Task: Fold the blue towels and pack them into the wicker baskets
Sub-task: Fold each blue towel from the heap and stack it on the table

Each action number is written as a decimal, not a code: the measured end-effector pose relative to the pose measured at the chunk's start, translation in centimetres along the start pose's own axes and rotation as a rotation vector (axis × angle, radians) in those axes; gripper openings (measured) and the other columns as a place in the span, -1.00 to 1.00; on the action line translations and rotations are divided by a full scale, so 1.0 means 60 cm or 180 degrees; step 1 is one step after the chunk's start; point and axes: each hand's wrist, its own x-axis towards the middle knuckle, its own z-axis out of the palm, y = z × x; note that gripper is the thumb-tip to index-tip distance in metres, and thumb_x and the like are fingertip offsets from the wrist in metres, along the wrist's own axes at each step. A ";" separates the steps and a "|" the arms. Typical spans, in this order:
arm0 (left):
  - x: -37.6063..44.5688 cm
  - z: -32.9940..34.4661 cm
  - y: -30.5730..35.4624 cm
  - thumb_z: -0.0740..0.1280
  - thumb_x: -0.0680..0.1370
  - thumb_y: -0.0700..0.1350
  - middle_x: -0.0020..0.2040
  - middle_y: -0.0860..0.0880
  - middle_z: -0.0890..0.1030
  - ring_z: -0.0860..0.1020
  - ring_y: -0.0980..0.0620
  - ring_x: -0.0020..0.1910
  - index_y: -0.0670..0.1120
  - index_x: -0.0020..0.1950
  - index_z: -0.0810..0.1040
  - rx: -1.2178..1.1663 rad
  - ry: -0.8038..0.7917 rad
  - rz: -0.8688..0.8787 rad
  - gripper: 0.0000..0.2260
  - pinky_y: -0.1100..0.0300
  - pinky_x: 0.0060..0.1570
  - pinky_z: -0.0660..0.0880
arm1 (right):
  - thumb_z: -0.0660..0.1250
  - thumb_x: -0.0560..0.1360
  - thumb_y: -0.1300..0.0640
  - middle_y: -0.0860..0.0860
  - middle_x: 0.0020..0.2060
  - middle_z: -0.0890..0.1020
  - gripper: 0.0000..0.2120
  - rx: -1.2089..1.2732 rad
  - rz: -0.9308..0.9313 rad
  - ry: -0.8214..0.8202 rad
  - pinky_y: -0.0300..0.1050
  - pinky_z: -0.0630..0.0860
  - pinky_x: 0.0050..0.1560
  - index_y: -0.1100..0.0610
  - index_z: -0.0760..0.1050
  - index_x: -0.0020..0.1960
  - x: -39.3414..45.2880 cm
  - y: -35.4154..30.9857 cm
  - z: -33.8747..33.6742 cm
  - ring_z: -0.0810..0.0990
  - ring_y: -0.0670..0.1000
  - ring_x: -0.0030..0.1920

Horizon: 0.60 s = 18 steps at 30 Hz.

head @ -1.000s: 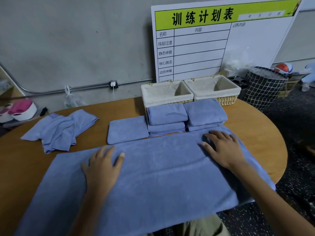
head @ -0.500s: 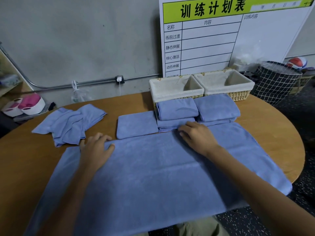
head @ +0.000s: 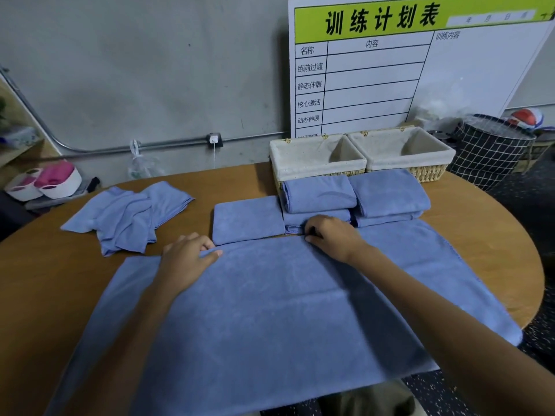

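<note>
Grey concrete wall [head: 135, 70] behind the round wooden table [head: 486, 235]. Metal conduit [head: 168, 143] runs along the wall, small white plug [head: 213, 139] on it, above and beyond the left hand. White board [head: 420, 70] with green header and black Chinese text leans on the wall, beyond the right hand. Black grid-pattern bin [head: 492, 151] far right on dark speckled floor [head: 528, 190]. White and pink tubs [head: 48, 183] far left, wooden shelf [head: 18, 139] above them. Dim, even light.
</note>
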 end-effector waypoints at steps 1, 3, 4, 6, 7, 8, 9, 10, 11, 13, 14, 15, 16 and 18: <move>0.003 -0.001 -0.002 0.41 0.55 0.09 -0.20 0.11 0.50 0.50 0.01 -0.10 0.14 -0.25 0.41 -0.0025 -0.0074 0.0030 -0.76 0.06 -0.10 0.37 | 0.29 0.61 0.09 0.04 0.10 0.54 -0.90 -0.0071 -0.0064 -0.0039 -0.06 0.36 -0.17 0.12 0.52 0.04 0.003 -0.002 -0.001 0.56 0.13 0.05; 0.007 -0.005 -0.004 0.37 0.58 0.04 -0.20 0.10 0.51 0.51 -0.01 -0.13 0.09 -0.22 0.40 -0.0141 -0.0140 0.0093 -0.77 0.05 -0.15 0.39 | 0.27 0.61 0.12 0.07 0.08 0.48 -0.90 -0.0240 -0.0260 0.0020 -0.06 0.30 -0.24 0.16 0.48 0.01 0.004 -0.005 0.000 0.55 0.17 -0.04; 0.006 -0.008 -0.005 0.35 0.59 0.02 -0.21 0.08 0.52 0.51 -0.02 -0.16 0.07 -0.19 0.39 -0.0248 -0.0123 0.0101 -0.78 0.01 -0.17 0.42 | 0.25 0.62 0.14 0.08 0.06 0.47 -0.90 -0.0281 -0.0351 0.0085 -0.05 0.28 -0.27 0.17 0.46 0.00 0.002 -0.007 0.000 0.54 0.18 -0.10; 0.004 -0.014 -0.009 0.35 0.60 -0.02 -0.21 0.05 0.52 0.53 -0.01 -0.19 0.04 -0.13 0.38 -0.0521 -0.0048 0.0180 -0.82 -0.06 -0.15 0.47 | 0.21 0.63 0.15 0.09 0.01 0.50 -0.92 -0.0256 -0.0445 0.0177 -0.04 0.25 -0.30 0.16 0.40 0.00 -0.002 -0.008 -0.003 0.52 0.20 -0.16; 0.005 -0.018 -0.010 0.37 0.59 -0.05 -0.20 0.06 0.53 0.54 0.01 -0.17 0.05 -0.10 0.38 -0.0633 -0.0049 0.0247 -0.83 -0.07 -0.12 0.49 | 0.19 0.64 0.14 0.09 -0.04 0.52 -0.92 -0.0231 -0.0445 0.0175 -0.03 0.24 -0.30 0.13 0.35 -0.01 -0.004 -0.008 -0.007 0.51 0.20 -0.18; 0.006 -0.024 -0.009 0.39 0.57 -0.08 -0.17 0.07 0.53 0.54 0.04 -0.13 0.06 -0.06 0.40 -0.0699 -0.0088 0.0284 -0.83 -0.06 -0.08 0.49 | 0.18 0.64 0.14 0.07 -0.10 0.54 -0.91 -0.0229 -0.0438 0.0141 -0.02 0.26 -0.31 0.11 0.31 -0.01 -0.005 -0.009 -0.011 0.51 0.19 -0.19; 0.008 -0.028 -0.009 0.42 0.54 -0.09 -0.16 0.08 0.53 0.55 0.07 -0.10 0.08 -0.02 0.42 -0.0720 -0.0132 0.0289 -0.81 -0.03 -0.05 0.49 | 0.19 0.64 0.13 0.04 -0.15 0.54 -0.90 -0.0240 -0.0430 0.0108 -0.01 0.27 -0.31 0.09 0.28 -0.01 -0.005 -0.008 -0.014 0.51 0.17 -0.20; 0.010 -0.032 -0.009 0.46 0.51 -0.09 -0.15 0.10 0.53 0.56 0.09 -0.08 0.11 0.03 0.45 -0.0680 -0.0160 0.0278 -0.78 -0.02 -0.03 0.51 | 0.21 0.64 0.12 0.02 -0.16 0.55 -0.90 -0.0233 -0.0424 0.0094 -0.01 0.30 -0.30 0.08 0.29 0.00 -0.004 -0.007 -0.018 0.50 0.15 -0.19; 0.013 -0.036 -0.011 0.48 0.48 -0.08 -0.15 0.11 0.53 0.56 0.10 -0.09 0.14 0.07 0.48 -0.0607 -0.0169 0.0260 -0.73 -0.02 -0.03 0.52 | 0.23 0.63 0.10 0.01 -0.13 0.57 -0.91 -0.0208 -0.0397 0.0088 -0.02 0.31 -0.28 0.08 0.32 0.03 -0.002 -0.006 -0.021 0.51 0.12 -0.16; 0.019 -0.043 -0.012 0.51 0.44 -0.09 -0.17 0.12 0.54 0.55 0.12 -0.14 0.16 0.06 0.56 -0.0526 -0.0190 0.0266 -0.73 0.00 -0.06 0.54 | 0.30 0.59 0.08 -0.03 -0.01 0.61 -0.87 -0.0113 -0.0337 0.0088 -0.04 0.34 -0.22 0.06 0.43 0.11 0.002 -0.001 -0.029 0.53 0.08 -0.04; 0.021 -0.046 -0.009 0.52 0.44 -0.10 -0.19 0.12 0.55 0.54 0.14 -0.18 0.15 0.01 0.60 -0.0537 -0.0202 0.0286 -0.77 0.03 -0.10 0.53 | 0.33 0.58 0.06 -0.06 0.03 0.62 -0.86 -0.0101 -0.0354 0.0107 -0.06 0.34 -0.20 0.05 0.48 0.11 0.004 0.001 -0.033 0.54 0.05 0.00; 0.021 -0.047 -0.003 0.53 0.44 -0.10 -0.19 0.10 0.56 0.52 0.15 -0.22 0.14 -0.06 0.63 -0.0584 -0.0219 0.0306 -0.83 0.09 -0.14 0.50 | 0.36 0.56 0.05 -0.08 0.03 0.62 -0.88 -0.0120 -0.0393 0.0125 -0.07 0.33 -0.20 0.05 0.52 0.07 0.006 0.003 -0.035 0.55 0.04 0.02; 0.020 -0.048 0.005 0.53 0.46 -0.09 -0.20 0.06 0.57 0.50 0.14 -0.26 0.11 -0.12 0.65 -0.0674 -0.0241 0.0330 -0.88 0.15 -0.18 0.46 | 0.38 0.55 0.03 -0.08 0.00 0.62 -0.88 -0.0140 -0.0437 0.0148 -0.09 0.32 -0.22 0.06 0.54 0.02 0.007 0.004 -0.037 0.55 0.03 0.00; 0.017 -0.043 0.019 0.53 0.48 -0.11 -0.20 -0.01 0.58 0.49 0.08 -0.28 0.04 -0.18 0.67 -0.0908 -0.0254 0.0409 -0.92 0.30 -0.23 0.38 | 0.40 0.54 -0.01 -0.08 -0.07 0.61 -0.84 -0.0186 -0.0479 0.0203 -0.09 0.29 -0.27 0.08 0.56 -0.05 0.007 0.007 -0.039 0.55 0.02 -0.06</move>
